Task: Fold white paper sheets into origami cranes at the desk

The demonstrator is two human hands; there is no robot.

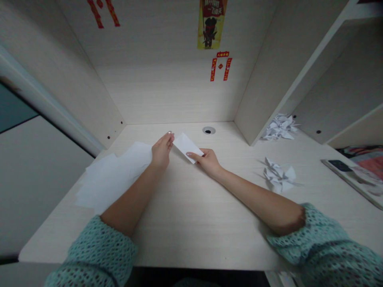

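In the head view my right hand [208,159] pinches a small folded piece of white paper [186,146] by its lower right end, thumb on top and fingers underneath. The paper is held tilted over the desk. My left hand [162,150] is beside the paper's left corner, its fingers stretched out and close together, palm turned toward the paper. Whether the left fingertips touch that corner I cannot tell. Left of my left forearm lies a spread of loose white paper sheets [119,171], partly covered by the arm.
Several folded paper pieces [279,175] lie in a pile right of my right forearm, with another heap of folded paper [280,126] behind it by the divider. A phone-like flat object [356,175] rests at the right. A cable hole [208,130] sits near the back panel [167,87].
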